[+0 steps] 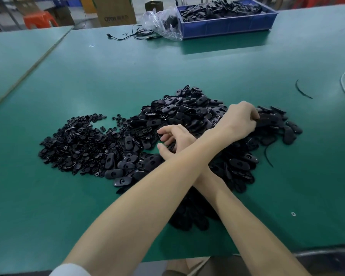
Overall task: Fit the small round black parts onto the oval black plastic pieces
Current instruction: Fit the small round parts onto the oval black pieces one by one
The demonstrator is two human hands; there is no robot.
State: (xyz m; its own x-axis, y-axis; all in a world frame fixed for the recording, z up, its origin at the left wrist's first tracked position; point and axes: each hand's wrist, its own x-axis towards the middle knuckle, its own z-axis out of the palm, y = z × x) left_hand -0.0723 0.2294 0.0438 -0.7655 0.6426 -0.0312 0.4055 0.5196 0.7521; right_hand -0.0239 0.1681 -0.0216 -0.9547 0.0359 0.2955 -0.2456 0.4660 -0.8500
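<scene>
Black oval pieces (167, 112) heap the bench (108, 72); picking one, the left hand (240, 120) closes its grip round it; the right hand (174, 139) curls, contents unclear. Next likely needs a round part (74, 140).

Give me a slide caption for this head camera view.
Arms crossed over a green table: left hand in the oval black pieces, right hand nearer the small round parts.

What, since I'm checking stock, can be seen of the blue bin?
The blue bin is a shallow rectangular tray, plastic by its look, with ribbed walls. It stands flat at the far side of the table, right of centre. It is heaped with black parts, too small to identify. A crumpled clear bag lies against its left end.
</scene>
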